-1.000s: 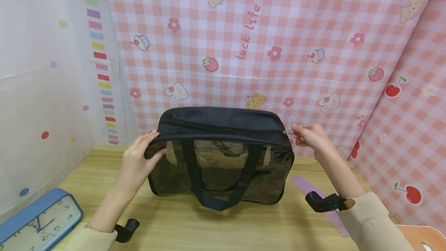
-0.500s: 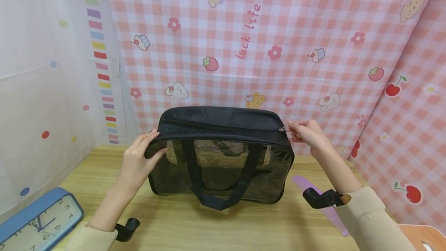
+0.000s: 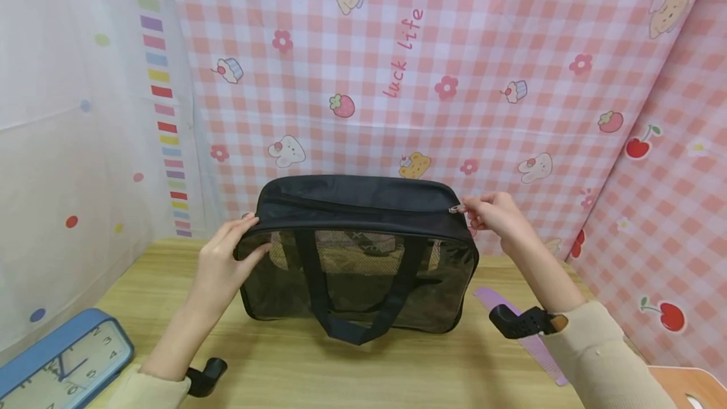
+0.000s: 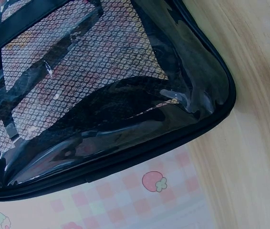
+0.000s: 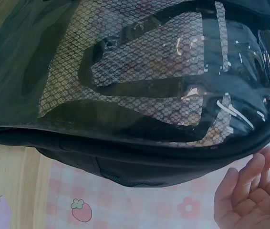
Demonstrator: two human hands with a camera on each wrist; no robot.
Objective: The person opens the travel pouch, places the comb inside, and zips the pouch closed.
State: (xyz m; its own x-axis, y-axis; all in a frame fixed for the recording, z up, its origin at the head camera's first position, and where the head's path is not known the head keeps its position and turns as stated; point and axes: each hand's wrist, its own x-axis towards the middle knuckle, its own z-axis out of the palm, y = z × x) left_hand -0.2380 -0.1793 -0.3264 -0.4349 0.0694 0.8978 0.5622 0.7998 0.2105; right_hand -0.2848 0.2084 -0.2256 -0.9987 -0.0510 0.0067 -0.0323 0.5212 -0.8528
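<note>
A black bag (image 3: 363, 193) with see-through dark side panels stands upright on the table in the head view. Its strap handle (image 3: 354, 331) hangs down in front. My left hand (image 3: 224, 251) holds the bag's upper left corner, thumb on the front and fingers over the top edge. At the top right end, my right hand (image 3: 495, 216) pinches the small metal zipper pull (image 3: 455, 209). A dark zipper line runs across the top. The right wrist view shows the curled fingers of that hand (image 5: 249, 193) beside the bag's edge; the pull is hidden there. Mesh shows through the panel (image 4: 87, 62) in the left wrist view.
A purple comb (image 3: 536, 349) lies right of the bag, partly under the right forearm. At the front left stands a blue-framed clock (image 3: 85, 320). An orange board (image 3: 690, 384) is at the lower right. Printed cloth (image 3: 363, 131) hangs close behind the bag.
My right hand has drawn the zipper pull a short way left, from the bag's right end onto its top. The left hand and the bag stay in place.
</note>
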